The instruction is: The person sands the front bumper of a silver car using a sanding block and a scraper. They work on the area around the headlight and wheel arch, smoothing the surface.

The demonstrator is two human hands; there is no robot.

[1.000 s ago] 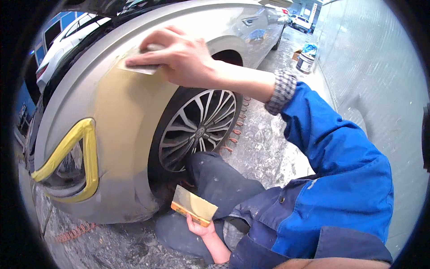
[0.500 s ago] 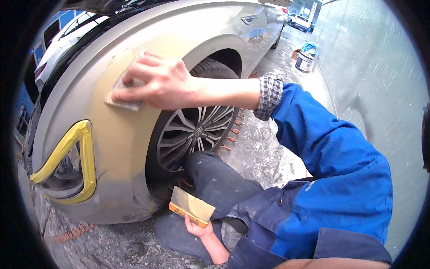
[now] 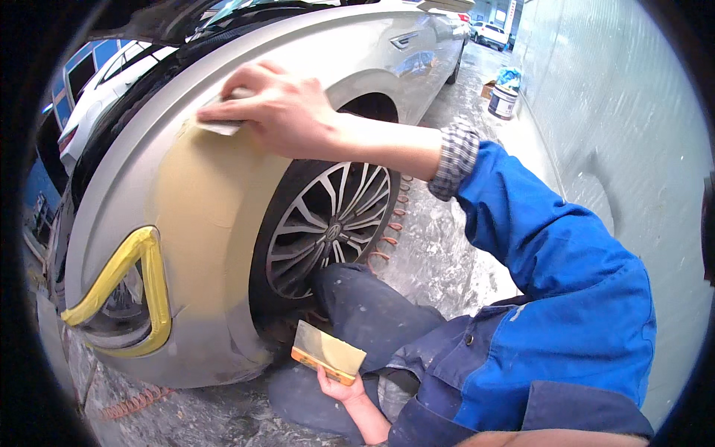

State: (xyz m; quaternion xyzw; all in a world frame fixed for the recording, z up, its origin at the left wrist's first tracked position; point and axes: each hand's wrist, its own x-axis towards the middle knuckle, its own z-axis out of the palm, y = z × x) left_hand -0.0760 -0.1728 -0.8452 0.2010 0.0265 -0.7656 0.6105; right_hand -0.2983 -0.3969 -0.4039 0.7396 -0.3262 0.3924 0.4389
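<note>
My right hand (image 3: 287, 108) is closed round a thin pale putty spreader (image 3: 221, 127), its edge against the upper part of the silver car's front fender (image 3: 119, 175). A smooth patch of beige filler (image 3: 201, 201) covers the fender from under that hand down toward the headlight. Low in front of my lap, my left hand (image 3: 342, 386) grips a wide putty knife (image 3: 320, 346) with an orange-yellow back edge. Beige putty lies on part of its metal blade. Yellow masking tape (image 3: 159, 313) frames the headlight (image 3: 123, 304).
Right of the filler is the front wheel (image 3: 333, 231), close by my bent knee (image 3: 357, 298). A coiled reddish air hose (image 3: 393, 223) runs behind it and over the stained floor. A paint bucket (image 3: 503, 103) stands by the pale wall (image 3: 618, 112). Another white car (image 3: 112, 82) is at left.
My right hand has moved the spreader up the fender, baring more smoothed filler below it. The left hand still holds the putty knife; the whole view has shifted slightly.
</note>
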